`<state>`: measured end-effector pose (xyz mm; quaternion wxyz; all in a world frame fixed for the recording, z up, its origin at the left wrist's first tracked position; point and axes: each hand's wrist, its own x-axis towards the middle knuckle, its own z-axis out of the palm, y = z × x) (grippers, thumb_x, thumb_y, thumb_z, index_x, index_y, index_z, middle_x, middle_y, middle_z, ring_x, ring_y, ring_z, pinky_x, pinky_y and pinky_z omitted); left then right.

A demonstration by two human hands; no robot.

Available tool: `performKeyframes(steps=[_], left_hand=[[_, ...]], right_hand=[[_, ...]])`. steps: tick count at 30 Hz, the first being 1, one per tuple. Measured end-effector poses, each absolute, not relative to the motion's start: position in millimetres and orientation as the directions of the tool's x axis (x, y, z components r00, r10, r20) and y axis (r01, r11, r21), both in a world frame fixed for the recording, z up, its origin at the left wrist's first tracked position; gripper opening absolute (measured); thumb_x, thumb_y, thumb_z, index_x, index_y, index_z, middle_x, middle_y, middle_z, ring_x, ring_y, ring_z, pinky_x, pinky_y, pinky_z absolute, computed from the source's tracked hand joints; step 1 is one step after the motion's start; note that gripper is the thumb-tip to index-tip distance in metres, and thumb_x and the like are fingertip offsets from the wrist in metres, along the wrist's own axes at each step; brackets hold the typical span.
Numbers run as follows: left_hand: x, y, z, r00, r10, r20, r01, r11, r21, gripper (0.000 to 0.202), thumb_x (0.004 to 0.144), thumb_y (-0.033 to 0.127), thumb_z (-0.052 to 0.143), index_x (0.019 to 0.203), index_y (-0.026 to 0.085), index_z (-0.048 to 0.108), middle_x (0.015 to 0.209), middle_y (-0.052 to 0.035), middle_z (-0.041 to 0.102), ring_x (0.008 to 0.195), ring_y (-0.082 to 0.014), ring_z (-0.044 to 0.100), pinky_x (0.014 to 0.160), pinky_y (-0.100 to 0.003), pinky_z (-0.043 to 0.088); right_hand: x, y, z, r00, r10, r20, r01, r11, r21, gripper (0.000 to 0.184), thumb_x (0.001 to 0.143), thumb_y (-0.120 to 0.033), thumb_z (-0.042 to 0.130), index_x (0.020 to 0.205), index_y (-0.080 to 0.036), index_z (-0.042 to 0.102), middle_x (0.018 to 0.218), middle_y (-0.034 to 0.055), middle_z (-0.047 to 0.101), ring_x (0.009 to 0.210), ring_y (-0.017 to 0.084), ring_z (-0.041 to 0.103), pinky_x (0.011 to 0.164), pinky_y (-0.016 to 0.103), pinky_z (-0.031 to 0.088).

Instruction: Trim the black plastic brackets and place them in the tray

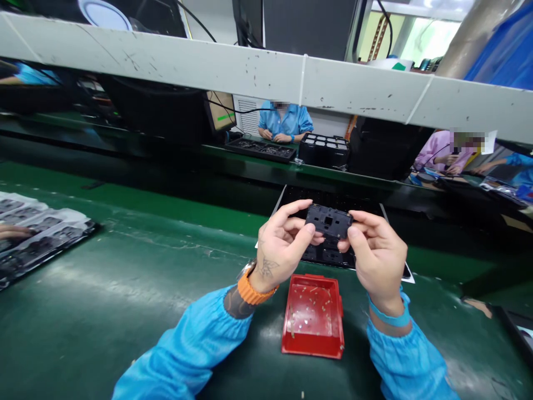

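Observation:
Between my two hands is a flat black plastic part point(338, 223), roughly rectangular, with a square hole near its middle. My left hand point(280, 244) pinches its left end between thumb and fingers. Its right end is gripped by my right hand point(377, 253) in the same way. Below and behind the part lies a black tray point(310, 256) with moulded pockets, partly hidden by my hands. A red bin point(313, 347) with several tiny tan pieces scattered inside stands on the green table, nearer to me than the tray.
A plastic-covered tray point(50, 244) lies at the left, with another person's hand point(14, 232) over it. A grey shelf beam point(266, 78) crosses above the green table point(175, 272). Across the bench, a person in blue point(287, 119) sits behind a black parts tray point(262, 150).

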<state>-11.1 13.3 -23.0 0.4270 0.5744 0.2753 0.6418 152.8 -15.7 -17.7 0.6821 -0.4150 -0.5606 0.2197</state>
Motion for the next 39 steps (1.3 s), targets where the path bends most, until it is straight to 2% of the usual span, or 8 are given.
performKeyframes(steps=[4, 11, 17, 22, 29, 35, 39], left_hand=[[-10, 12, -22, 0.055, 0.867, 0.496, -0.237, -0.471, 0.850, 0.045, 0.089, 0.027, 0.075, 0.130, 0.013, 0.065, 0.069, 0.0024, 0.075, 0.065, -0.0175, 0.080, 0.066, -0.022, 0.068], [-11, 9, -21, 0.114, 0.874, 0.473, -0.274, -0.430, 0.860, 0.040, 0.087, 0.024, 0.074, 0.124, 0.015, 0.063, 0.069, 0.0028, 0.075, 0.064, -0.0169, 0.079, 0.065, -0.021, 0.067], [-11, 10, -20, 0.151, 0.903, 0.403, -0.324, -0.340, 0.883, 0.039, 0.085, 0.031, 0.076, 0.118, 0.016, 0.061, 0.063, 0.0043, 0.069, 0.059, -0.0172, 0.077, 0.058, -0.022, 0.064], [-11, 15, -17, 0.194, 0.937, 0.292, -0.282, -0.231, 0.931, 0.029, 0.086, 0.040, 0.074, 0.098, 0.015, 0.066, 0.062, -0.0006, 0.071, 0.049, -0.0156, 0.071, 0.045, -0.019, 0.055], [-9, 18, -16, 0.188, 0.946, 0.266, -0.308, -0.200, 0.930, 0.022, 0.082, 0.035, 0.074, 0.086, 0.015, 0.066, 0.062, 0.0001, 0.068, 0.048, -0.0139, 0.070, 0.040, -0.016, 0.051], [-8, 23, -21, 0.181, 0.953, 0.243, -0.362, -0.166, 0.917, 0.019, 0.079, 0.034, 0.073, 0.079, 0.017, 0.064, 0.061, 0.0011, 0.066, 0.048, -0.0140, 0.068, 0.037, -0.017, 0.047], [-9, 24, -23, 0.171, 0.953, 0.250, -0.328, -0.184, 0.927, 0.017, 0.078, 0.033, 0.072, 0.076, 0.018, 0.064, 0.058, 0.0022, 0.064, 0.042, -0.0100, 0.059, 0.037, -0.018, 0.045]], right_hand=[[160, -16, -15, 0.219, 0.785, 0.579, 0.204, 0.544, -0.814, 0.025, 0.092, -0.026, 0.071, 0.116, -0.021, 0.074, 0.073, -0.0034, 0.069, 0.055, 0.013, 0.069, 0.052, 0.024, 0.061], [167, -16, -13, 0.181, 0.798, 0.575, 0.238, 0.531, -0.813, 0.020, 0.092, -0.027, 0.072, 0.110, -0.021, 0.077, 0.071, -0.0022, 0.068, 0.055, 0.013, 0.068, 0.052, 0.025, 0.060], [168, -18, -10, 0.153, 0.779, 0.608, 0.275, 0.557, -0.784, 0.017, 0.089, -0.022, 0.070, 0.105, -0.022, 0.076, 0.070, -0.0028, 0.067, 0.055, 0.014, 0.068, 0.052, 0.025, 0.060], [168, -18, -9, 0.112, 0.767, 0.631, 0.339, 0.568, -0.750, 0.016, 0.088, -0.020, 0.069, 0.102, -0.021, 0.076, 0.069, -0.0027, 0.067, 0.054, 0.014, 0.066, 0.050, 0.024, 0.056], [167, -17, -12, 0.096, 0.793, 0.601, 0.332, 0.544, -0.770, 0.023, 0.087, -0.021, 0.070, 0.109, -0.021, 0.076, 0.070, -0.0021, 0.070, 0.056, 0.014, 0.066, 0.053, 0.024, 0.056], [163, -14, -10, 0.087, 0.840, 0.535, 0.316, 0.486, -0.815, 0.013, 0.085, -0.024, 0.070, 0.094, -0.020, 0.077, 0.071, 0.0009, 0.072, 0.057, 0.016, 0.068, 0.053, 0.026, 0.058], [162, -14, -10, 0.080, 0.853, 0.516, 0.311, 0.471, -0.826, 0.010, 0.085, -0.025, 0.070, 0.088, -0.019, 0.077, 0.070, 0.0011, 0.071, 0.055, 0.015, 0.065, 0.051, 0.025, 0.055]])
